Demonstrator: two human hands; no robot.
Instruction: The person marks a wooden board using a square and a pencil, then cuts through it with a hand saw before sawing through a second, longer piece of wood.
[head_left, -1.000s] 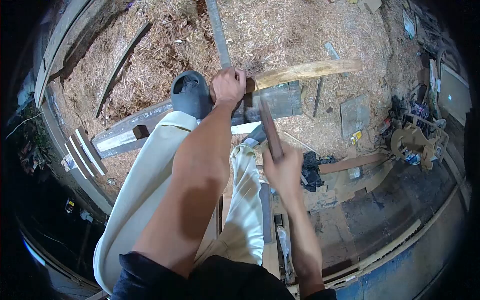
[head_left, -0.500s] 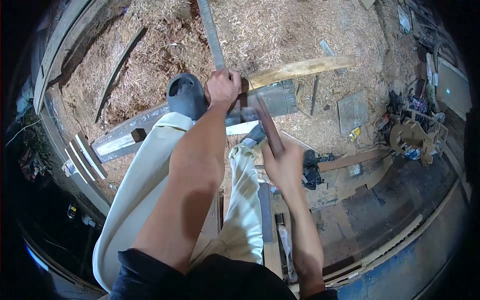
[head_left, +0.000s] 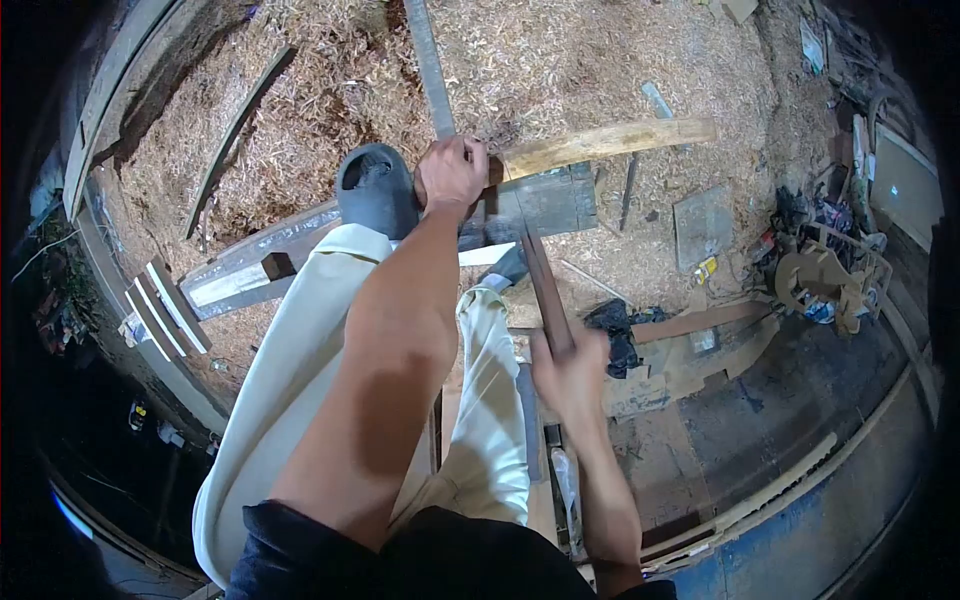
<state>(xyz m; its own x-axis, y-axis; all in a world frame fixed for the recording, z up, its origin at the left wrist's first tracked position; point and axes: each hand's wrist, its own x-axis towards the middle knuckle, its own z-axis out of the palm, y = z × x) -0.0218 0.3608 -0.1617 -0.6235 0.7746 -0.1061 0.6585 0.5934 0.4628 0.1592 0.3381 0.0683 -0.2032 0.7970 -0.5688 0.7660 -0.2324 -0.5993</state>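
Observation:
My left hand is closed over the left end of a curved piece of wood, pressing it on a dark plank. A long grey wooden strip runs away from just beyond its knuckles. In my right hand, the fingers wrap round the brown wooden bar of what looks like a saw. A thin dark blade line reaches from the bar's far end to the curved wood, near my left hand. The right hand is slightly blurred. My left foot's dark slipper rests on the plank, left of the left hand.
Wood shavings cover the ground. A thin curved strip lies at left, near several short pale-edged pieces. At right are a flat square board, a black plastic bag and cut curved wood scraps.
My right hand has drawn the saw back towards my body, and its bar's end is further from the curved wood. My left hand keeps its hold, almost unmoved.

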